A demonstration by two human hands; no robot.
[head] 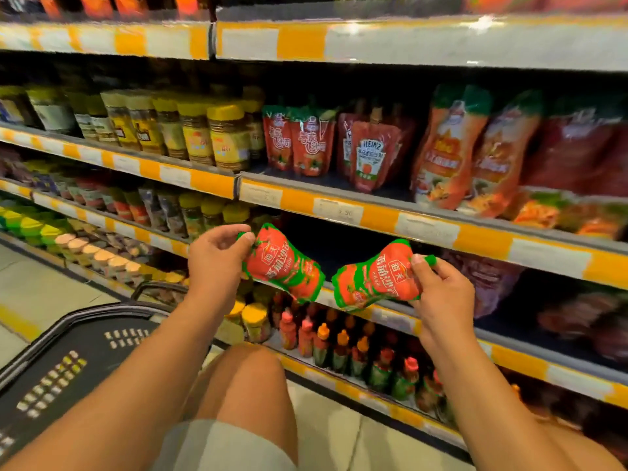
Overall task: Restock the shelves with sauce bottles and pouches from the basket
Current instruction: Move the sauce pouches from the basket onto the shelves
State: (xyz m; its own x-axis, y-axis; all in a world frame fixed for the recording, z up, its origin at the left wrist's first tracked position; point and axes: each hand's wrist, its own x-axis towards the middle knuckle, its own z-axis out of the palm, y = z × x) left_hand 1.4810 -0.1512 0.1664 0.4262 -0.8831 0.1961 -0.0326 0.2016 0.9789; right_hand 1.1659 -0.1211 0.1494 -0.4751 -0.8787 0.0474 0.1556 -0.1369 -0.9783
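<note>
We cannot read the price tags [338, 211] at frame centre. Packages [577, 317] at right are blurred beyond identification. The basket [68, 362] is cut off at lower left. Each grip covers one end of its pouch [283, 263].

The two pouches [283, 265] [375, 278] look like glossy, crinkled plastic film. The basket [68, 355] is dark matt plastic. The shelf edge [424, 229] carries shiny plastic strips.
</note>
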